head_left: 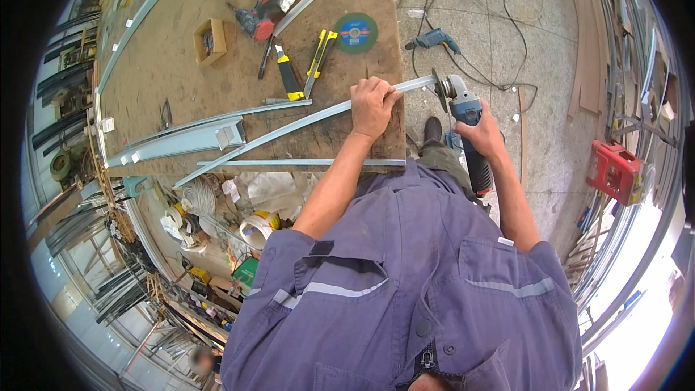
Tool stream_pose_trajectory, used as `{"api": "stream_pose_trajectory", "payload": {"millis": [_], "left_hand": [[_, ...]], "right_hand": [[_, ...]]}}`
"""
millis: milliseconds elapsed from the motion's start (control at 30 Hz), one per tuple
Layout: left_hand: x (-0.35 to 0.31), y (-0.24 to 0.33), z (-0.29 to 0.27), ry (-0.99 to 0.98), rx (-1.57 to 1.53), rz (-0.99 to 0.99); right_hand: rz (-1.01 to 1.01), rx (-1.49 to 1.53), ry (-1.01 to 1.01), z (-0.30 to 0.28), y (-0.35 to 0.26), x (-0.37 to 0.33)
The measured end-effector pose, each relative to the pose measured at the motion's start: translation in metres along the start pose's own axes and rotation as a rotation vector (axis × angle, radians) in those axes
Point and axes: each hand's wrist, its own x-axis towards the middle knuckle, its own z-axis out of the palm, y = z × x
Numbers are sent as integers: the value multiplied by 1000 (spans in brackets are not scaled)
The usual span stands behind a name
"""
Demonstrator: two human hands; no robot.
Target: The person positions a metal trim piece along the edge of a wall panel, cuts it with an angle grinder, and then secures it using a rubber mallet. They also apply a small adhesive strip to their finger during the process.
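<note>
My left hand is closed over a long, thin metal strip near the right edge of the wooden table. The strip lies slantwise across the tabletop, and its far right end juts past the edge. In my right hand is a blue and black angle grinder, gripped round its body beyond the table. The grinder's thin disc stands upright at the strip's jutting end; whether it touches the metal I cannot tell. Fingers hide part of the strip and of the grinder.
On the table are a green cutting disc, two yellow-black utility knives, a cordless drill, a small cardboard box and metal profiles. A corded blue drill and cables lie on the floor, with a red stool farther right.
</note>
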Motion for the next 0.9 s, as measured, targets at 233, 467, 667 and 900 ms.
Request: {"api": "stream_pose_trajectory", "payload": {"millis": [233, 467, 667, 900], "left_hand": [[0, 0, 2, -7, 5, -3], [2, 2, -1, -19, 0, -1], [3, 2, -1, -25, 2, 0], [2, 1, 1, -16, 11, 5]], "right_hand": [[2, 1, -3, 1, 0, 0], [-68, 12, 39, 1, -2, 0], [-48, 3, 35, -1, -5, 0], [-31, -2, 4, -4, -8, 1]]}}
